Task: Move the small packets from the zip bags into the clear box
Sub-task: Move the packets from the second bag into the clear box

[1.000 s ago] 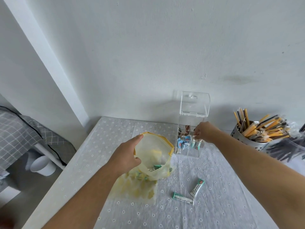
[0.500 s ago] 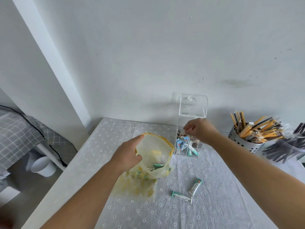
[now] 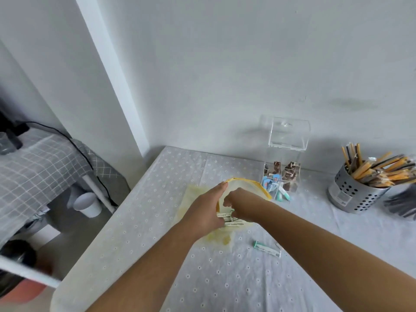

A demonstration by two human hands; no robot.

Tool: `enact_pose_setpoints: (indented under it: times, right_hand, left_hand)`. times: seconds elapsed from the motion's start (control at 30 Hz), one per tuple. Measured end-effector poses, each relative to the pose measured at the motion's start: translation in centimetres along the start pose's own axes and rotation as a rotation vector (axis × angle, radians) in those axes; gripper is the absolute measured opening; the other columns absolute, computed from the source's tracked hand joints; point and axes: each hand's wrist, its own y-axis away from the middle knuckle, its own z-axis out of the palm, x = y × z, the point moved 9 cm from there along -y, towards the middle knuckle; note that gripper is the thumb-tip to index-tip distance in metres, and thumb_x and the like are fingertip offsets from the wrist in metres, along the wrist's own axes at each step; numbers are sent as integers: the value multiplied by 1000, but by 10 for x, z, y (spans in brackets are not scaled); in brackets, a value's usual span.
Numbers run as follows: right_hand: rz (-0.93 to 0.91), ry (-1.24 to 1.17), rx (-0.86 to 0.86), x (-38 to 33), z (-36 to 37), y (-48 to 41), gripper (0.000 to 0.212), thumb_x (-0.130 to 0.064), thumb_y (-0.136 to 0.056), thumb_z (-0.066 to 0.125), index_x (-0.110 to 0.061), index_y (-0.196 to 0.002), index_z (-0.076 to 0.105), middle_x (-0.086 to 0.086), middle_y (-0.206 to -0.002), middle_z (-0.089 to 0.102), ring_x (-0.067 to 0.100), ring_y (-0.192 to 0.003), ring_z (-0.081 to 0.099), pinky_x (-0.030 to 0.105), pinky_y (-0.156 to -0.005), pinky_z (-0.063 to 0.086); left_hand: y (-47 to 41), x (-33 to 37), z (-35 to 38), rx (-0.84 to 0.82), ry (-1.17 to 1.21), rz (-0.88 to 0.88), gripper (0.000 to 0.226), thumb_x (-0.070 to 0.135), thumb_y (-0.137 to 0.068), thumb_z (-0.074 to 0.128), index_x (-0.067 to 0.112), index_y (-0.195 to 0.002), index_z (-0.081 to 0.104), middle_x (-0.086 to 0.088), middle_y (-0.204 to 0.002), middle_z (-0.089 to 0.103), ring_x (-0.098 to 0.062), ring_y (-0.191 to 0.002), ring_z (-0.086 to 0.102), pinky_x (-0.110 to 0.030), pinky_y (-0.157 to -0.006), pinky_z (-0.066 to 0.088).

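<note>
A yellow-rimmed zip bag (image 3: 252, 184) stands open mid-table, with small packets (image 3: 229, 219) showing at its mouth. My left hand (image 3: 206, 211) grips the bag's near rim and holds it open. My right hand (image 3: 242, 207) is inside the bag's mouth with fingers closed among the packets. Behind the bag stands the clear box (image 3: 282, 174), its lid (image 3: 288, 136) raised, with brown, blue and green packets in its compartments. One green-tipped packet (image 3: 266, 248) lies loose on the tablecloth by my right forearm, with another packet's corner beside it.
A perforated metal cup (image 3: 353, 194) full of orange and brown sticks stands at the right, dark items beside it. The table's left edge drops to a floor with a white cup (image 3: 87, 204) and a checked cloth (image 3: 33, 167). A second flat yellow bag (image 3: 216, 237) lies under the first.
My right hand has left the clear box and come back left into the bag's mouth. My view has swung right and down. The left hand still holds the bag's rim.
</note>
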Motion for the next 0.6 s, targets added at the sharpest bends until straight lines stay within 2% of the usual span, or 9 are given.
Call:
enact_pose_setpoints:
  times: [0.1,0.2,0.3,0.37,0.5,0.6]
  right_hand:
    - [78,162,-134,14,36,-19,45,-9,-84,62,-6,-128,51,13,-125,56,28,-115,55,35,-97,47]
    - [106,214,-235,26,64,-23,44,-10,-84,62,-7,-126,52,13,-123,58,28,-114,56,34,-93,48]
    - [100,209,-208,26,75,-30,29,-18,-92,48,-15,-120,55,8,-118,60,24,-108,59,33,-87,47]
    - [74,227,-177,21,79,-34,28,-22,-92,43,-17,-116,57,5,-116,60,23,-104,59,33,-85,47]
    - [9,301,-159,9,83,-40,28,-22,-91,46,-18,-118,53,6,-117,56,25,-107,58,32,-81,46]
    - [-21,346,-142,4,82,-41,29,-23,-87,55,-17,-116,52,7,-112,59,26,-100,61,33,-74,47]
  left_hand:
    - [8,1,3,-4,19,9,98,0,-72,69,33,-149,17,17,-155,22,-14,-127,47,-14,-90,39]
    - [13,2,6,-10,30,24,95,0,-73,67,32,-148,19,17,-155,23,-17,-125,49,-19,-93,42]
    - [14,-2,6,1,26,35,93,0,-73,64,31,-148,20,17,-155,23,-12,-132,42,-24,-103,41]
    - [13,-5,5,13,23,34,92,0,-73,65,30,-148,21,16,-155,24,-7,-136,36,-25,-105,40]
    - [12,-16,5,29,24,23,91,1,-74,66,29,-149,21,14,-155,24,-6,-138,31,-26,-107,39]
    - [10,-23,7,27,26,8,92,1,-73,67,28,-149,21,14,-155,25,-6,-139,30,-26,-109,37]
